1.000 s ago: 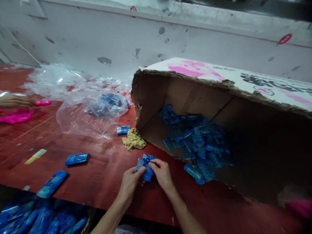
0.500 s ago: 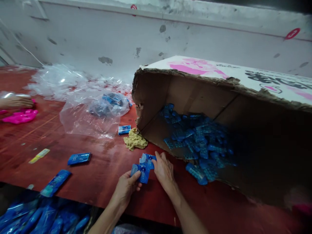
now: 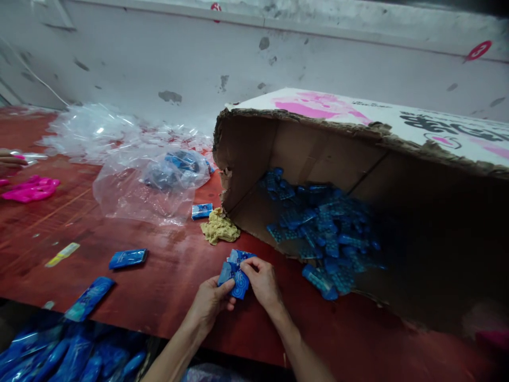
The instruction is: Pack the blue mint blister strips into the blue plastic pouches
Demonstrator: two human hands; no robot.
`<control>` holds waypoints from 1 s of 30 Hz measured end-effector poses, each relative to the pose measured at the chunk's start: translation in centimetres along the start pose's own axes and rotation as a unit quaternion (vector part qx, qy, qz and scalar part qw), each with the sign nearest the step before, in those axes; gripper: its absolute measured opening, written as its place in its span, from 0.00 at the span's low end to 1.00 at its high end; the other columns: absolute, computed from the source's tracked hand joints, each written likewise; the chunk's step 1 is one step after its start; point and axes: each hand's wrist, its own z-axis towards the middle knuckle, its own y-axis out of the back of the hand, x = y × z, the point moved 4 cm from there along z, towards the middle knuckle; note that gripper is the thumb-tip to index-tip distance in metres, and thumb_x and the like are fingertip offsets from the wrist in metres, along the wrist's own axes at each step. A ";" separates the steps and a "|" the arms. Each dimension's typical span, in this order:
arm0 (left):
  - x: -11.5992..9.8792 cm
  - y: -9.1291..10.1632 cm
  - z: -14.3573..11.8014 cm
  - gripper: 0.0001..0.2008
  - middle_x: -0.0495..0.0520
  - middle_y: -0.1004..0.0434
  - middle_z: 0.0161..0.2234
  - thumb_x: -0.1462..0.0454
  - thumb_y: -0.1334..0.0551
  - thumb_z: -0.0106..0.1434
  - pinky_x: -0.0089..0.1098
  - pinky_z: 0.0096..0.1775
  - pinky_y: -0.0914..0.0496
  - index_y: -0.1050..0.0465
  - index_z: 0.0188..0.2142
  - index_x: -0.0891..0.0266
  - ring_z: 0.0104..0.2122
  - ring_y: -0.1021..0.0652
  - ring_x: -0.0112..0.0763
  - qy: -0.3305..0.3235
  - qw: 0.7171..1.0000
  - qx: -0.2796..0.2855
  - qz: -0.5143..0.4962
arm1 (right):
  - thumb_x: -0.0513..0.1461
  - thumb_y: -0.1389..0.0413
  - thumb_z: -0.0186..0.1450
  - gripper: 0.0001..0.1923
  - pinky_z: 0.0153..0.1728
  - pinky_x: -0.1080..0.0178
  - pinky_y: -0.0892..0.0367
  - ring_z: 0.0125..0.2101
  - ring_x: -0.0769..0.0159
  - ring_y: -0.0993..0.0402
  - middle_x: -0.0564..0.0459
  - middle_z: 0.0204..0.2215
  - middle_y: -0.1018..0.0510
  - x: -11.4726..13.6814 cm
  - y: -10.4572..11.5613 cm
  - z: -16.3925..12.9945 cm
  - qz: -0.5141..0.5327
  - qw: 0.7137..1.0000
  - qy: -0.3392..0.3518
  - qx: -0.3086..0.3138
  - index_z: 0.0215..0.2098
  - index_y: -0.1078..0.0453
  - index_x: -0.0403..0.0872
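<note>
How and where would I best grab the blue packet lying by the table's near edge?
Probably pinch the packet across its middle, coming from above, thumb and fingers on its two long sides. It is long and narrow, lies slanted on the table, and nothing covers its top. The left hand is nearer.

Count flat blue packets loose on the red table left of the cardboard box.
3: back packet beside crumpled yellow lump, middle packet farther left, front packet near table edge. Clear plastic may hide more.
</note>
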 end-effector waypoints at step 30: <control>0.0 -2.4 0.1 0.13 0.47 0.31 0.13 0.59 0.33 0.41 0.24 0.14 0.40 0.30 0.20 0.67 0.12 0.34 0.22 -0.087 0.996 -0.033 -0.006 | 0.42 0.52 0.60 0.12 0.19 0.70 0.47 0.18 0.73 0.42 0.61 0.16 0.37 -1.3 0.1 -2.8 0.110 0.991 -0.066 -0.025 0.21 0.38 0.46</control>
